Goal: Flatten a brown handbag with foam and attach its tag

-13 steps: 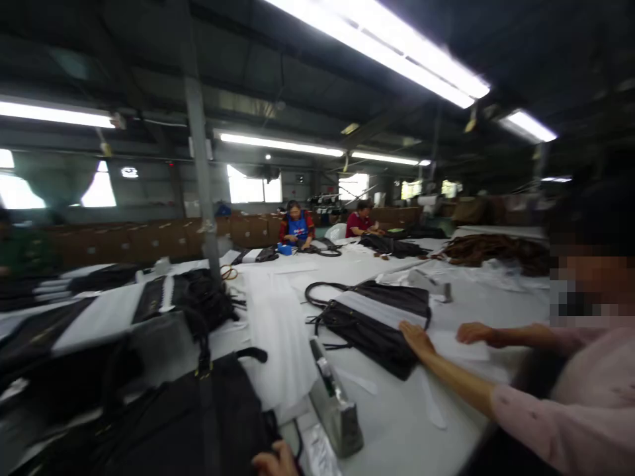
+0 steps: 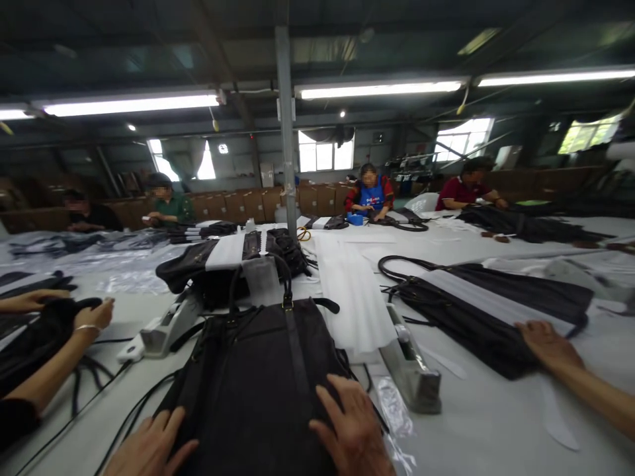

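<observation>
A black handbag [image 2: 262, 377] lies flat on the white table in front of me, its handles pointing away. My left hand [image 2: 151, 443] rests on the bag's lower left edge with fingers apart. On its right side lies my right hand [image 2: 350, 423], fingers spread over the dark fabric. Neither hand is closed around anything. White wrapping sheets [image 2: 352, 291] lie just beyond the bag on the right. Behind it, more black bags [image 2: 228, 264] are stacked, with a white band around one.
Grey tape dispensers stand on the right [image 2: 414, 370] and left [image 2: 171, 324]. A co-worker's hand [image 2: 550, 344] touches another black bag [image 2: 476, 311] at right. At left, a co-worker's hands hold dark material [image 2: 44, 337]. Several people sit across the table. A metal post [image 2: 286, 132] rises beyond.
The view has swung left, so the black handbag now sits in the centre. Both my hands show on it, where before only part of one hand was visible at the bottom.
</observation>
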A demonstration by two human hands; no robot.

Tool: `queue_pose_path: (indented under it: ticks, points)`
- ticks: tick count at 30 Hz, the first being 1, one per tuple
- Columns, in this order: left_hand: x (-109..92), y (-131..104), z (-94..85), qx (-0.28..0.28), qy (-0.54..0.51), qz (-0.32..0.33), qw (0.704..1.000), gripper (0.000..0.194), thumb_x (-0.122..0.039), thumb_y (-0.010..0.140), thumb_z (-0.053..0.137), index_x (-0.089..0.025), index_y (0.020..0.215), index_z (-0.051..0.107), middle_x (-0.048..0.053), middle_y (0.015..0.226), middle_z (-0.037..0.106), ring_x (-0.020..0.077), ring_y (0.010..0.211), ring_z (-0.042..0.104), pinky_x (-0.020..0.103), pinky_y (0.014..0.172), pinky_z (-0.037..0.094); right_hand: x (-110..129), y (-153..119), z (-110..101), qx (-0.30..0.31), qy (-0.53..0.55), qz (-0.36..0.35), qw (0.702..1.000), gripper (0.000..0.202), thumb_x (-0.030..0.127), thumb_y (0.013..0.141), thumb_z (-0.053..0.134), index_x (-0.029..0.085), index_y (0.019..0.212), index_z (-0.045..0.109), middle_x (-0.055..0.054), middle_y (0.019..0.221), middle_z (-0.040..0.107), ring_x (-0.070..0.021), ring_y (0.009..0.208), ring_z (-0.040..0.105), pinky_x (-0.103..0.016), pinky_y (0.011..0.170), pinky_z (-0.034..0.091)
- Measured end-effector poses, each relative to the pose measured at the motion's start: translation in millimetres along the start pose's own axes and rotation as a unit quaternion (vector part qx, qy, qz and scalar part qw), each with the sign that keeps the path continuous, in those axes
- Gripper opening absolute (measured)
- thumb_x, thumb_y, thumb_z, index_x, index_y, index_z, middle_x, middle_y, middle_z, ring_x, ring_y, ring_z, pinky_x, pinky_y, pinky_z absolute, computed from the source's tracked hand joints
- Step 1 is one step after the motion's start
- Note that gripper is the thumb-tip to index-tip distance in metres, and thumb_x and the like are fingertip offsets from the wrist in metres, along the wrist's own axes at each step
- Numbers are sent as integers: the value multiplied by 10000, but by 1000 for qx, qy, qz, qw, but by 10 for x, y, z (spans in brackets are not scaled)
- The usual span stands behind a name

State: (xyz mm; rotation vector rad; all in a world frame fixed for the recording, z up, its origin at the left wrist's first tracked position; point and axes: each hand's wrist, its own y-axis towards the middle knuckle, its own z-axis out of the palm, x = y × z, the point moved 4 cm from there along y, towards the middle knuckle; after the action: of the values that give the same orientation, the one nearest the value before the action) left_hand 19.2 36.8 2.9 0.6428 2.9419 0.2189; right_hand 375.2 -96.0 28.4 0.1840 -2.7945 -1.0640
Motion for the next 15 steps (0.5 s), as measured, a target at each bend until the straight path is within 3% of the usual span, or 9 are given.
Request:
queue_pose_path:
  ticks: [3,7,12,15]
  points:
    - [-3,18,36,-13,-23,-15,1000,424,-530,846,385,-223,987,640,88,930,697,275,908,654,382,853,497,141,-96,-26,148,38,-163,975,694,626,762,604,213,1311,503,-143,1252,593,-286,1152,531,-468,1015,394]
    - [144,82,-105,-45,-161,-74,983,345,-550,827,422,-275,903,614,4,844,710,232,823,682,289,715,523,77,-99,148,281,45,-126,950,868,554,636,762,171,1353,457,-191,1346,517,-326,1234,479,-519,1077,318]
    - [386,220,-486,-139,-267,-206,931,437,-641,770,461,-229,826,593,-31,626,636,202,643,631,246,559,488,22,166,92,274,80,-70,956,864,491,604,788,190,1346,464,-161,1351,510,-323,1233,464,-497,1105,261]
    - [421,315,-618,-148,-308,-235,910,480,-669,774,437,-209,778,575,-41,555,581,183,584,591,234,519,466,0,386,-68,259,76,-30,962,746,519,596,789,230,1235,537,-81,1145,615,-276,1055,541,-441,1014,354]
